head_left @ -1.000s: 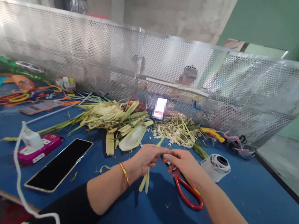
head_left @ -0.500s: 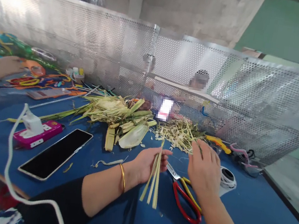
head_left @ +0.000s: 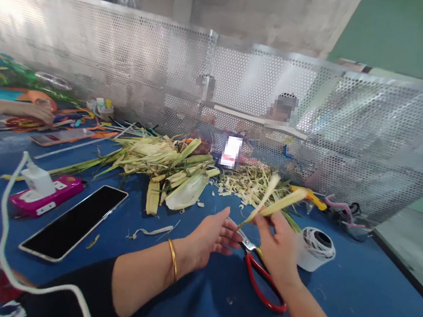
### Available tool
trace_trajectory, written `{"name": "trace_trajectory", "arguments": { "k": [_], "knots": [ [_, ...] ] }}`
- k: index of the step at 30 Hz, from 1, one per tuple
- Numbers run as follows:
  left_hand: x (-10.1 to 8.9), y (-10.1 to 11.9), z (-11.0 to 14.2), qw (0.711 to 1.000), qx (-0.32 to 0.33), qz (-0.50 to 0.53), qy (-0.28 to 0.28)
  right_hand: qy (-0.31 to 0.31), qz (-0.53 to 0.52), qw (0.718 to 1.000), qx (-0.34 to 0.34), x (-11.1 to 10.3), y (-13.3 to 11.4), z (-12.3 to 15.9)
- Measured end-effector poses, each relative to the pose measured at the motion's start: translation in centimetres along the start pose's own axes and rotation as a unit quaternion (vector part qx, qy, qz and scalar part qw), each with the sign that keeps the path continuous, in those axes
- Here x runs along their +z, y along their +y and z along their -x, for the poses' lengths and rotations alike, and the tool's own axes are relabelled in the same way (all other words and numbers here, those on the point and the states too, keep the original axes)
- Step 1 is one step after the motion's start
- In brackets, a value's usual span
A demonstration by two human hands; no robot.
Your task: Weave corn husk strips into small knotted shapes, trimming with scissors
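In my right hand (head_left: 278, 248), pinched between thumb and fingers, are pale corn husk strips (head_left: 281, 201) that fan upward, with a thin end pointing down toward my left hand. My left hand (head_left: 211, 238) is open, palm facing inward and fingers stretched toward that thin end; whether they touch it I cannot tell. Scissors with red and yellow handles (head_left: 263, 289) lie on the blue table beneath my hands, partly covered by my right hand. A white spool-like roll (head_left: 316, 252) stands just right of my right hand. One loose curl of husk (head_left: 154, 231) lies left of my left hand.
Behind my hands lie a heap of corn husks (head_left: 147, 156) and a pile of shredded bits (head_left: 246, 181). At left are a black-screened phone (head_left: 75, 222) and a magenta power strip (head_left: 47, 196) with a white cable. A co-worker's hand (head_left: 35, 111) reaches in. A perforated metal screen (head_left: 148, 72) closes the back.
The husk strips hung from my left hand half a second ago; now they are raised in my right hand. My right hand came back from the shredded pile. The co-worker's hand reaches further in.
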State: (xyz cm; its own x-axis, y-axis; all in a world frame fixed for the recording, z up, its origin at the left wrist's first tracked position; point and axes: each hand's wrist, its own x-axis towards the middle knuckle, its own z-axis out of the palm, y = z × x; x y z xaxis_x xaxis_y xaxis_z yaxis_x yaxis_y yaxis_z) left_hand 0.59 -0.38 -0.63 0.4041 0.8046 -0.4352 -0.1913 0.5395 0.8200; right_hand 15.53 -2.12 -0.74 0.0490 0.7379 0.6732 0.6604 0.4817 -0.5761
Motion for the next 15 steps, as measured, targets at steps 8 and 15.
{"name": "trace_trajectory", "arguments": {
  "k": [8,15],
  "knots": [
    [0.1,0.7,0.4,0.986,-0.063,-0.041,-0.151,0.0,-0.153,0.967,0.202,-0.9,0.3,-1.3],
    [0.2,0.1,0.0,0.98,-0.095,-0.016,-0.176,-0.093,-0.184,0.958,0.201,-0.4,-0.1,-1.1]
  ]
}}
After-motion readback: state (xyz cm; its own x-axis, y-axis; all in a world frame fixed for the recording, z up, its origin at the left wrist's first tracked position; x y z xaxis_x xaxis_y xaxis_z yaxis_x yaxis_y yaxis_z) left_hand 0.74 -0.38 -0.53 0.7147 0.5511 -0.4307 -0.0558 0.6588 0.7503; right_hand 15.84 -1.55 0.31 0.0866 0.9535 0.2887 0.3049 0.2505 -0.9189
